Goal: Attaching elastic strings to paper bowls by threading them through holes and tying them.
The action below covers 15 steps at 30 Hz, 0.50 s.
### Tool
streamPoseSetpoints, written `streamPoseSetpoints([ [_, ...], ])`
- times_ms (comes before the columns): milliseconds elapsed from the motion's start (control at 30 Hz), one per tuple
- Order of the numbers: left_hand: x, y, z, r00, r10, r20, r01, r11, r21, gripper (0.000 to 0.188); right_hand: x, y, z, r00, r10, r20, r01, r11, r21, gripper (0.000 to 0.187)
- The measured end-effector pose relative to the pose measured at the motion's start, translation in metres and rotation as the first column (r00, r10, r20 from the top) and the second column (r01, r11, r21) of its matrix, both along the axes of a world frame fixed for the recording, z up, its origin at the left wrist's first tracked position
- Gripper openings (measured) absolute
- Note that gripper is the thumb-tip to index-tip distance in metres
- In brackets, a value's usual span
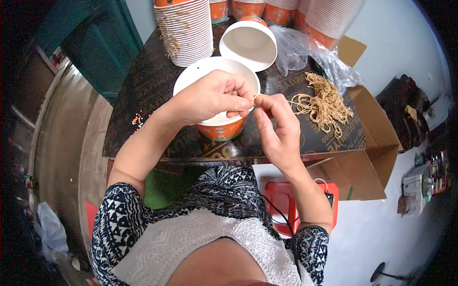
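Over an orange and white paper bucket point(222, 132), my left hand point(214, 97) pinches a thin tan string point(258, 95) between thumb and fingertips. Close beside it, my right hand point(280, 126) has thumb and forefinger bent together at the same string. The string passes behind the right fingers toward a tangled pile of tan string point(327, 107) on the table. Behind the bucket, a second paper bucket point(248, 46) lies tipped with its white inside facing me. My hands hide part of the near bucket's opening.
A tall stack of nested buckets point(187, 35) stands at the back left of the dark table point(143, 102), with more stacks behind. Clear plastic wrap point(298, 50) lies at the back right. Small beads point(137, 120) are scattered at left. An open cardboard box point(367, 162) sits beside the table.
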<state>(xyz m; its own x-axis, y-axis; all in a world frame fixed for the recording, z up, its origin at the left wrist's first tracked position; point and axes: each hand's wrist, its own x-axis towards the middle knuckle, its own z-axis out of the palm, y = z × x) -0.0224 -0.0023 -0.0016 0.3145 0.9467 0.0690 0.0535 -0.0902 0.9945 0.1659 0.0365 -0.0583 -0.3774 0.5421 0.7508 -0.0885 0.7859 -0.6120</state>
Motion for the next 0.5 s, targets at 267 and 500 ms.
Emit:
streamPoseSetpoints([
  [267, 0.0049, -0.0021, 0.0059, 0.996, 0.042, -0.083, -0.043, 0.999, -0.017, 0.009, -0.0076, 0.0042, -0.0044, 1.0, -0.004, -0.028, 0.005, 1.0, 0.009, 0.006],
  [500, 0.0064, 0.0, 0.0042, 0.989, 0.129, -0.067, -0.131, 0.991, -0.029, 0.012, -0.0087, -0.0011, -0.0092, 0.997, -0.051, -0.065, 0.06, 0.985, 0.159, 0.011],
])
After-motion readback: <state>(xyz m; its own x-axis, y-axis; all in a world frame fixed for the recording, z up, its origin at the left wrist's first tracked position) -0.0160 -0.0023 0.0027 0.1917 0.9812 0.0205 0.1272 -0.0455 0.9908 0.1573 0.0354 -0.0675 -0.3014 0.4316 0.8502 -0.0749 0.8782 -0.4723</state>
